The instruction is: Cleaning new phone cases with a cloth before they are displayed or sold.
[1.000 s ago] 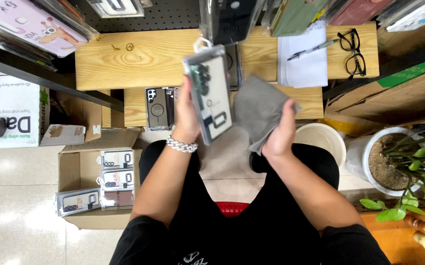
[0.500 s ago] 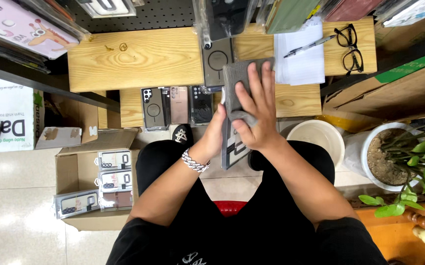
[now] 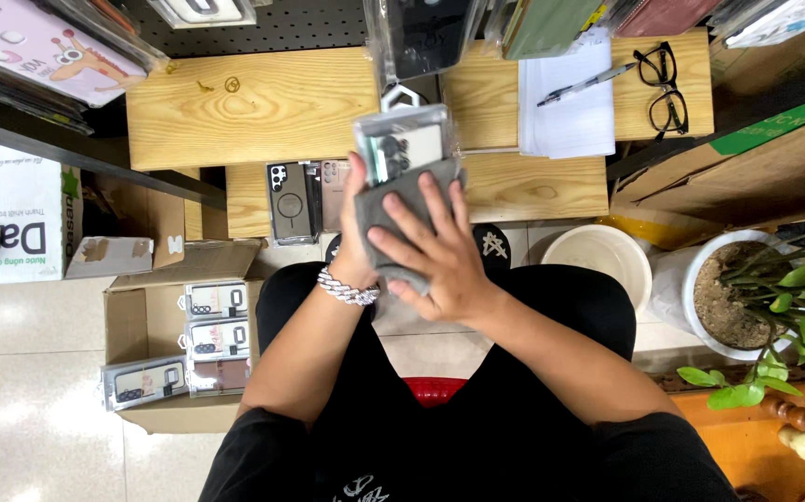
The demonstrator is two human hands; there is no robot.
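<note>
Now the right hand has come flat over the grey cloth, pressing it onto the packaged phone case, where a second ago the two were held apart; wiping looks under way. The left hand is clamped on the case from behind, above the tabletop. On the floor at left, a cardboard box holds several more packaged cases.

We're looking down into a small phone-accessory shop. Packaged phone cases hang from a black pegboard up top, more cases lie on the lower wooden shelf, and a cardboard box on the tiled floor holds still more packaged cases. A notepad, pen and glasses sit on the wooden counter.
</note>
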